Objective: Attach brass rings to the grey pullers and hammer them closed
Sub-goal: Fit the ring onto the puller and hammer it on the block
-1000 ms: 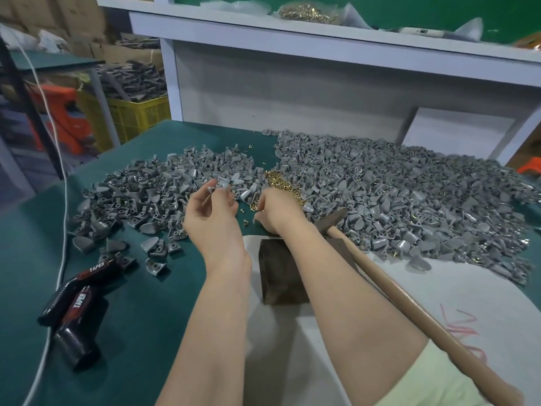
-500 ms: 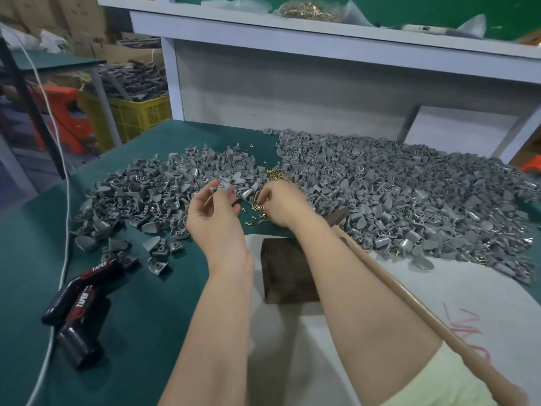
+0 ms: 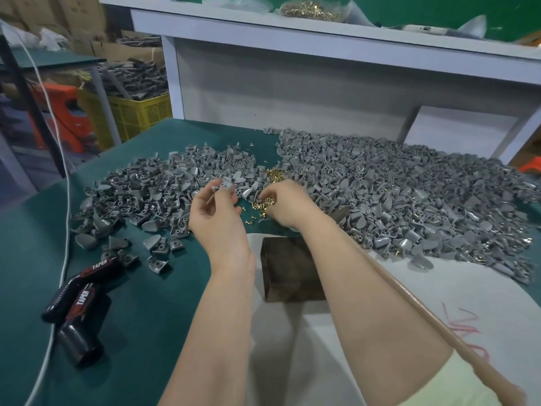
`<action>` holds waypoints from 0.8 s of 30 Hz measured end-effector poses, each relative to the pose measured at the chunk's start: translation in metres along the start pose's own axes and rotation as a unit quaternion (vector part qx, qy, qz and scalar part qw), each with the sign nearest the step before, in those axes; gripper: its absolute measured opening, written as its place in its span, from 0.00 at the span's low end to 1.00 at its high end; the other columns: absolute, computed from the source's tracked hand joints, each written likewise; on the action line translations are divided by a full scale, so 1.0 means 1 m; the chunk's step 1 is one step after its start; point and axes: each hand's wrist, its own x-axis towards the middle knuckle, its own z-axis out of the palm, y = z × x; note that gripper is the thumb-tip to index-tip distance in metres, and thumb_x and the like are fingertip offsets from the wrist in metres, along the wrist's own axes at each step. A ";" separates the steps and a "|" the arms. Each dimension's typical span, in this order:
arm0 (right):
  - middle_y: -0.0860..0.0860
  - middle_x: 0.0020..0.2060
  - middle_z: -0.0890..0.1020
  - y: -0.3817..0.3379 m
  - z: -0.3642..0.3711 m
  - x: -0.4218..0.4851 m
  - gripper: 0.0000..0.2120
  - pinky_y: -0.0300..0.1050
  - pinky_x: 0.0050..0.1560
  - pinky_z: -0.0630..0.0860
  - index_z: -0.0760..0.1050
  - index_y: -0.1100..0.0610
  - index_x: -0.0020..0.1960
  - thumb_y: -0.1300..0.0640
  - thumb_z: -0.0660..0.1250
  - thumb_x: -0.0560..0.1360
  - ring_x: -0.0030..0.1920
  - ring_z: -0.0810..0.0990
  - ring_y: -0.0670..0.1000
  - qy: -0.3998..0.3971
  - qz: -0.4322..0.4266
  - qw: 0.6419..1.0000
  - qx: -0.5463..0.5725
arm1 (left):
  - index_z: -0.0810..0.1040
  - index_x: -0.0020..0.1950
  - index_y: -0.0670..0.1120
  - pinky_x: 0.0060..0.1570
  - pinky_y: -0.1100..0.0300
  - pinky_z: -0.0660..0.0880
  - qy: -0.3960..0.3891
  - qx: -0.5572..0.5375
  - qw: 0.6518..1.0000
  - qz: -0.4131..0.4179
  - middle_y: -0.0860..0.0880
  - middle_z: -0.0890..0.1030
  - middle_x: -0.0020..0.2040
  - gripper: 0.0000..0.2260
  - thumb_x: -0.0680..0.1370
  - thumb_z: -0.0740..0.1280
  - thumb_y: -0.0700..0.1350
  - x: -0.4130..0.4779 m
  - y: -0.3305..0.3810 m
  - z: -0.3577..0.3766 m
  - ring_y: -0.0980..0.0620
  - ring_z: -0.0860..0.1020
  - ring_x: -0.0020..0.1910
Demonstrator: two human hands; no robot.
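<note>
Left hand (image 3: 217,218) pinches grey puller (image 3: 223,185); right hand (image 3: 289,205), fingers hidden over brass rings (image 3: 262,205), unclear.

- Light: even, moderately bright, from overhead; soft shadows on dark green flat worktop (image 3: 152,303).
- Distortion: wide-angle bowing toward edges.
- Focus: background left slightly soft.

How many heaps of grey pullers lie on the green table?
2. The smaller heap lies on the left; the larger heap spreads on the right. The yellow crate behind may hold more.
</note>
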 end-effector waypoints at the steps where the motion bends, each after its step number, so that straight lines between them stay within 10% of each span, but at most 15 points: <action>1: 0.54 0.59 0.77 -0.003 0.005 0.003 0.13 0.43 0.54 0.71 0.79 0.53 0.59 0.61 0.66 0.75 0.57 0.77 0.56 -0.004 -0.008 1.000 -0.023 | 0.76 0.44 0.50 0.35 0.69 0.72 0.000 0.002 1.000 -0.001 0.52 0.81 0.42 0.09 0.78 0.62 0.37 0.000 0.000 0.000 0.62 0.79 0.37; 18: 0.60 0.53 0.80 -0.013 0.006 0.009 0.08 0.45 0.48 0.74 0.76 0.63 0.51 0.67 0.60 0.75 0.51 0.78 0.58 0.018 0.052 0.995 -0.085 | 0.78 0.45 0.50 0.40 0.69 0.73 -0.048 0.055 0.997 0.007 0.51 0.81 0.46 0.08 0.78 0.64 0.38 -0.009 0.000 0.003 0.64 0.78 0.37; 24: 0.51 0.39 0.81 0.023 -0.043 -0.032 0.04 0.45 0.45 0.80 0.76 0.57 0.46 0.61 0.63 0.78 0.39 0.80 0.48 0.112 0.092 0.969 0.198 | 0.78 0.46 0.50 0.47 0.70 0.72 -0.308 0.272 0.909 0.063 0.52 0.82 0.46 0.08 0.77 0.66 0.37 -0.021 -0.011 0.007 0.60 0.79 0.46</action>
